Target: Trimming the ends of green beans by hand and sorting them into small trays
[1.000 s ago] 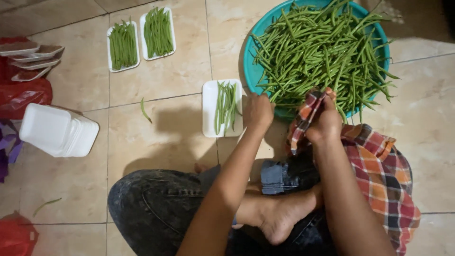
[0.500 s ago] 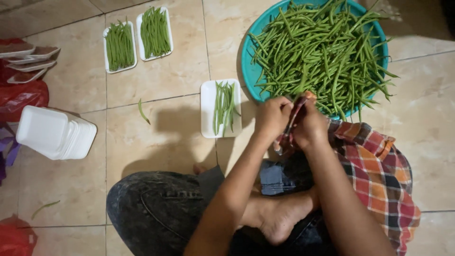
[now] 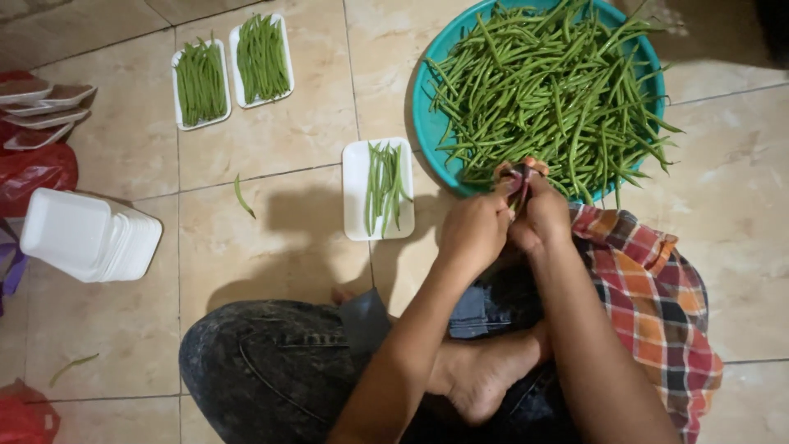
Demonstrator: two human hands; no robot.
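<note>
Your left hand (image 3: 475,232) and right hand (image 3: 540,215) pinched the checked cloth (image 3: 516,174) shut at the basin (image 3: 427,123) rim, beside the tray (image 3: 355,197), beans (image 3: 559,90) within reach.

Pinched a corner of plaid cloth (image 3: 657,296) between left hand (image 3: 472,230) and right hand (image 3: 541,215), perhaps around beans, beside the teal basin (image 3: 427,107) of green beans (image 3: 559,90).

Plaid cloth (image 3: 518,174) pinched betw. both hands, beside teal basin.
</note>
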